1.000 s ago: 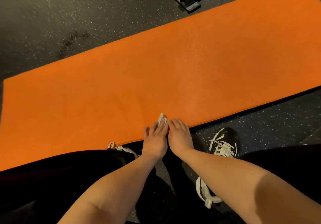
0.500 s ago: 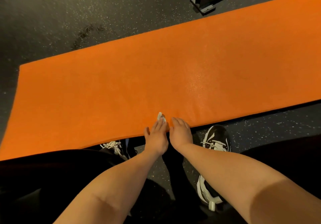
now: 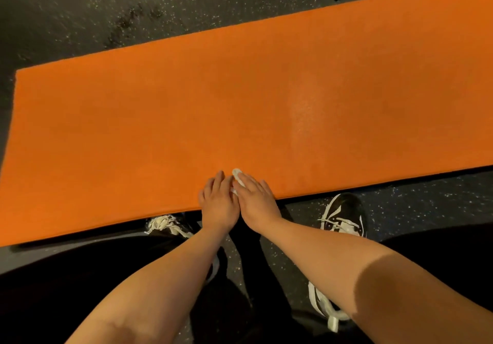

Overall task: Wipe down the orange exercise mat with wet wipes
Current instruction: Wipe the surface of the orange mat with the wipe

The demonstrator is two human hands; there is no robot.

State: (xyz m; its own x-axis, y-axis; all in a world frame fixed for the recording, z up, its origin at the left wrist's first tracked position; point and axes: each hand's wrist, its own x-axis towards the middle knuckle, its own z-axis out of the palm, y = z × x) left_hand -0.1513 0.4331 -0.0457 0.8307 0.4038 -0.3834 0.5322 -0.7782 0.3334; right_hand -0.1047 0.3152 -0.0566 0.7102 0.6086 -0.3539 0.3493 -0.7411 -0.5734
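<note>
The mat [image 3: 160,130] is laid flat on the floor [image 3: 80,10]. The left hand [image 3: 218,202] and right hand [image 3: 257,201] are pressed side by side on its near edge, fingers straight and uncurled. A white wipe [image 3: 237,176] is pinned to the mat under the right hand's fingers, its end seen past the fingertips and between the hands.

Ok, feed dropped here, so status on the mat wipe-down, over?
Both flat, side by side: left hand, right hand, at near edge of orange mat. Under right hand, white wipe, pressed down. No object on the mat ahead.
</note>
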